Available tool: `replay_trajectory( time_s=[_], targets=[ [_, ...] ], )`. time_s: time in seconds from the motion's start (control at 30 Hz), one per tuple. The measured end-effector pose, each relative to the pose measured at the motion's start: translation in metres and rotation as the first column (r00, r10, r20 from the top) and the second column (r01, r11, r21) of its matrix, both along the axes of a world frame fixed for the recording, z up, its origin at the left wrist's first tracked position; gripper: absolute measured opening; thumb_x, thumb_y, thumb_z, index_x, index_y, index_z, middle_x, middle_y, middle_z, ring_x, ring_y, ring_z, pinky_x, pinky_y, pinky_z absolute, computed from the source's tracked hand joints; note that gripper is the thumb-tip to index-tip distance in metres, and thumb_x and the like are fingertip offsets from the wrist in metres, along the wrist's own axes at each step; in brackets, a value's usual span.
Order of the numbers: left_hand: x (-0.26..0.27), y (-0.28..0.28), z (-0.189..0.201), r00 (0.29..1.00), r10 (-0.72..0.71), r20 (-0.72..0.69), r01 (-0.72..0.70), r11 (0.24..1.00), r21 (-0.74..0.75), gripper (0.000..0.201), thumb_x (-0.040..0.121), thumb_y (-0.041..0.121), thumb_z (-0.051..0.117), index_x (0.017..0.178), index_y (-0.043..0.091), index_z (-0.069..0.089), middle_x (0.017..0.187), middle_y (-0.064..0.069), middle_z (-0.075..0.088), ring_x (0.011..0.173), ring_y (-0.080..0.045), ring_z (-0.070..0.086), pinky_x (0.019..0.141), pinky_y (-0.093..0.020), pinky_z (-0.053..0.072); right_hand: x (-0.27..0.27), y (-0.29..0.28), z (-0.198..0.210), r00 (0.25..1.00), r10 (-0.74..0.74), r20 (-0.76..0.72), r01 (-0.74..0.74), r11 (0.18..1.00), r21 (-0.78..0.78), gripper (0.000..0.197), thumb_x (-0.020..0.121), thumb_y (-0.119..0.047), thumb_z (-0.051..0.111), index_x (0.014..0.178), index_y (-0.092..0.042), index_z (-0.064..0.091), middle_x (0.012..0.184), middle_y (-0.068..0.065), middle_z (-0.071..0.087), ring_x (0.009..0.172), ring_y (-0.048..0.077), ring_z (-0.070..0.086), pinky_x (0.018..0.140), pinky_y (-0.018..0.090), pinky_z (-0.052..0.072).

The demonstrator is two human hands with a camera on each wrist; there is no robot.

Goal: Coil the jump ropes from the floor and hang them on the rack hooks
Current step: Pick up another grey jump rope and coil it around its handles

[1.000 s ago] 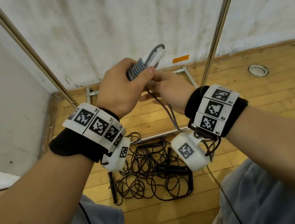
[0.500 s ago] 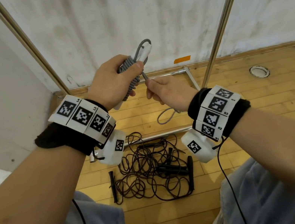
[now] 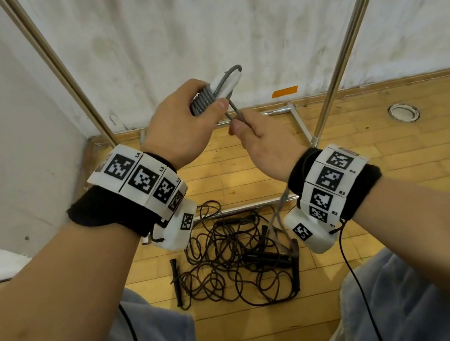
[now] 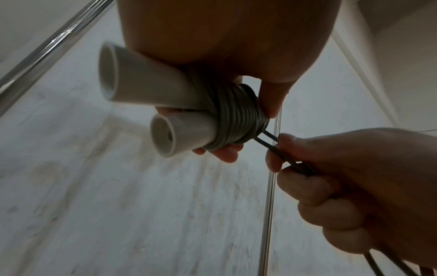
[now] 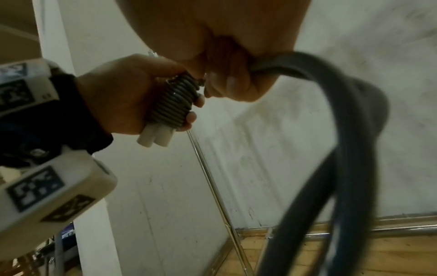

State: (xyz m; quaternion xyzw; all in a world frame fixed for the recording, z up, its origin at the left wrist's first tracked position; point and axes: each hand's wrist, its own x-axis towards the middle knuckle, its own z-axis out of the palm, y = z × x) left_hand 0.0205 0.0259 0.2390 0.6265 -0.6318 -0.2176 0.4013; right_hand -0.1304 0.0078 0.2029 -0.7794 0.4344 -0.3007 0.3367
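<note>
The left hand is clenched round the two white handles of a grey rope, held side by side with many tight turns of cord already wound about them. Just to its right and a little lower, the right hand is closed on the doubled free cord, which runs taut from the wound bundle into its fist and out below the wrist as a hanging loop.

By the look of it, this one rope is well into its coiling: most of the length appears to be wrapped, with only the loop trailing from the right hand left to wind or tuck. It has not been hung. No hook can be seen in these views; only the rack poles rise behind and to either side of the hands.

Most of the task seems to lie ahead. Beneath the hands, between the person's knees, a tangled pile of black ropes lies on the floor, uncoiled, with several black handles sticking out. How many ropes are in it cannot be told.
</note>
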Motion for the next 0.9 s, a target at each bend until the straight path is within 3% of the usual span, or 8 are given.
replay_trajectory(
  time_s=[0.13,0.3,0.37,0.47,0.53,0.7,0.8,0.9],
  targets=[
    [-0.005,0.004,0.001,0.991,-0.027,-0.133,0.028,1.000,0.009,0.011,0.093,0.030,0.059,0.096,0.021,0.055,0.075,0.000,0.062,0.057,-0.016,0.063,0.054,-0.026,0.052,0.001,0.000,0.003,0.995,0.048,-0.088,-0.045,0.998,0.036,0.039,0.102,-0.031,0.031,0.074,-0.014,0.052,0.058,-0.010,0.042,0.054,0.004,0.040,0.053,0.022,0.028],
    [-0.004,0.005,-0.004,0.984,-0.016,-0.175,0.023,0.999,0.040,0.013,0.093,0.029,0.059,0.097,0.016,0.059,0.078,-0.003,0.065,0.054,-0.016,0.063,0.052,-0.029,0.053,-0.003,0.001,0.007,0.978,0.146,-0.150,-0.125,0.982,0.141,0.041,0.102,-0.031,0.030,0.071,-0.018,0.053,0.062,-0.010,0.045,0.058,0.005,0.042,0.056,0.020,0.032],
    [0.001,0.002,-0.009,0.995,0.010,-0.102,-0.008,1.000,0.019,0.016,0.093,0.031,0.059,0.097,0.016,0.060,0.077,-0.004,0.065,0.059,-0.019,0.064,0.055,-0.032,0.053,-0.004,0.001,0.009,0.972,0.149,-0.181,-0.133,0.986,0.101,0.040,0.102,-0.030,0.031,0.070,-0.019,0.052,0.062,-0.011,0.045,0.060,0.003,0.042,0.055,0.016,0.028],
    [0.010,-0.002,-0.018,0.998,0.033,0.051,-0.034,0.999,0.017,0.025,0.090,0.038,0.058,0.107,0.019,0.059,0.083,-0.006,0.065,0.073,-0.028,0.065,0.070,-0.046,0.055,-0.006,0.001,0.011,0.961,0.147,-0.235,-0.143,0.989,0.033,0.040,0.101,-0.031,0.032,0.069,-0.021,0.053,0.064,-0.012,0.049,0.064,0.005,0.046,0.060,0.022,0.032],
    [0.012,-0.004,-0.024,0.986,0.032,0.162,-0.038,0.999,0.037,0.031,0.089,0.043,0.057,0.115,0.026,0.056,0.083,0.001,0.064,0.074,-0.024,0.064,0.072,-0.044,0.055,-0.007,0.002,0.010,0.942,0.146,-0.304,-0.156,0.988,-0.008,0.041,0.101,-0.032,0.033,0.076,-0.014,0.059,0.067,-0.007,0.053,0.064,0.010,0.048,0.057,0.018,0.033],
    [0.013,-0.007,-0.040,0.896,0.048,0.442,-0.080,0.995,0.053,0.037,0.091,0.051,0.049,0.122,0.030,0.049,0.081,0.009,0.056,0.074,-0.018,0.056,0.064,-0.032,0.043,-0.009,0.001,0.010,0.873,0.111,-0.474,-0.191,0.974,-0.124,0.042,0.101,-0.035,0.031,0.085,-0.009,0.061,0.078,0.005,0.062,0.073,0.021,0.055,0.066,0.034,0.042],
    [0.016,-0.010,-0.043,0.843,0.001,0.539,-0.088,0.987,0.136,0.038,0.093,0.050,0.047,0.124,0.028,0.046,0.077,0.010,0.050,0.070,-0.017,0.052,0.057,-0.030,0.037,-0.016,-0.003,0.014,0.838,0.089,-0.538,-0.197,0.969,-0.146,0.036,0.100,-0.037,0.032,0.082,-0.016,0.055,0.070,-0.003,0.053,0.066,0.016,0.049,0.054,0.030,0.032],
    [0.014,-0.010,-0.044,0.793,-0.057,0.607,-0.090,0.974,0.209,0.037,0.092,0.051,0.049,0.122,0.029,0.045,0.077,0.012,0.047,0.070,-0.015,0.049,0.057,-0.029,0.035,-0.024,-0.009,0.018,0.876,0.098,-0.472,-0.188,0.971,-0.149,0.030,0.099,-0.034,0.037,0.081,-0.018,0.055,0.073,-0.002,0.055,0.067,0.015,0.050,0.060,0.030,0.034]
  ],
)
